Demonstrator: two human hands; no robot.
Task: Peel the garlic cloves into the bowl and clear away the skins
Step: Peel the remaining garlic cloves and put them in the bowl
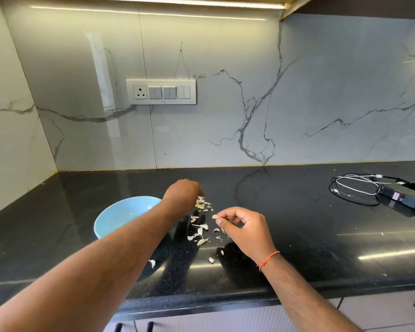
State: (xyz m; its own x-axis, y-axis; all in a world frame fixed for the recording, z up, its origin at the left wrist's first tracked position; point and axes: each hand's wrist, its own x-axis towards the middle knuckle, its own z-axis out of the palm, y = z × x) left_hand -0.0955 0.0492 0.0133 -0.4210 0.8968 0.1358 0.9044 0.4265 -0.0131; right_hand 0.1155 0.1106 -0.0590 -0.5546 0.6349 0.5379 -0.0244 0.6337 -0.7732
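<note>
A grey-veined marble wall (225,104) rises behind one black, glossy table (297,231). One pale blue bowl (120,215) stands on it at left, its right rim hidden behind the left forearm. The left hand (181,194) reaches down over a heap of garlic skins (201,204); its fingers are hidden, so I cannot tell their state. The right hand (243,226) pinches one garlic clove (215,216) in curled fingers (222,215). About a dozen skin scraps (201,232) lie scattered between the hands. One switch plate (161,92) sits on the wall; one black adapter (405,197) with cables lies far right.
</note>
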